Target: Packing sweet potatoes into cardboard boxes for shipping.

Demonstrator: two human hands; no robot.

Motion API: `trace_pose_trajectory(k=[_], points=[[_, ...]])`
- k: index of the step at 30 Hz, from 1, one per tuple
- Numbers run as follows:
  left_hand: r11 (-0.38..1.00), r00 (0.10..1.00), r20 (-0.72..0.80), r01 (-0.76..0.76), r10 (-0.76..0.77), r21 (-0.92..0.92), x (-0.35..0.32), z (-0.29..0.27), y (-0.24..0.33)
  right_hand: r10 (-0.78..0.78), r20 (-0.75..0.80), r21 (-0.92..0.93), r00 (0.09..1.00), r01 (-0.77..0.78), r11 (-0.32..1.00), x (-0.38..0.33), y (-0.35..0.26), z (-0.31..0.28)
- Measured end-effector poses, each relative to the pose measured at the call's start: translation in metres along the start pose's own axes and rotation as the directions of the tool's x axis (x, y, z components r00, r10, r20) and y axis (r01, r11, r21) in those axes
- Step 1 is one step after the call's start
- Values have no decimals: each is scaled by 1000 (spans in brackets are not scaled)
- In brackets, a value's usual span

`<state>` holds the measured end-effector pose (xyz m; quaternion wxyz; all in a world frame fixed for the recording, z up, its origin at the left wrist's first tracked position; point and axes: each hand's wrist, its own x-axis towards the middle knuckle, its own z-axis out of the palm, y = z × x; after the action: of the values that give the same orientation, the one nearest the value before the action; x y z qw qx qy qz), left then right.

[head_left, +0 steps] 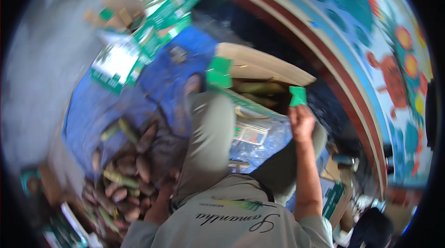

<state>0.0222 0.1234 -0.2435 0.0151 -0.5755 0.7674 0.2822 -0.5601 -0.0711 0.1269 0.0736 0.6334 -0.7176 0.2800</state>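
A cardboard box [269, 65] with green flaps stands open between my knees, holding several long green-yellow pieces that look like corn cobs in husk [264, 91]. My right hand [302, 122] is closed at the box's right end, its fingers on the green flap [297, 95]. To my left lies a pile of reddish-brown sweet potatoes [127, 167], with green husked cobs [121, 179] among them. My left hand [170, 184] reaches down beside my left thigh at the pile's edge; blur and shadow hide its fingers.
Under the box's near side sits a scale [250, 133] with a pale panel. A blue tarp [88, 118] covers the floor. Flattened green and white cartons [139, 39] lie at the far left. A painted wall [343, 30] curves along the right, with more cartons [336, 197] behind my right arm.
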Motion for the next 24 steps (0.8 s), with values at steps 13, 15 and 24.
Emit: trace_pose_trajectory(k=[13,15,24], points=[[809,674,467,556,-572,189,18,-82,93,-43,76,68,996,38,997,-2,22,7],[807,675,466,566,-572,170,18,-67,85,-54,81,63,995,49,997,0,19,8],[693,670,369,716,-645,-89,47,-86,107,-21,99,74,995,14,997,-2,23,9]])
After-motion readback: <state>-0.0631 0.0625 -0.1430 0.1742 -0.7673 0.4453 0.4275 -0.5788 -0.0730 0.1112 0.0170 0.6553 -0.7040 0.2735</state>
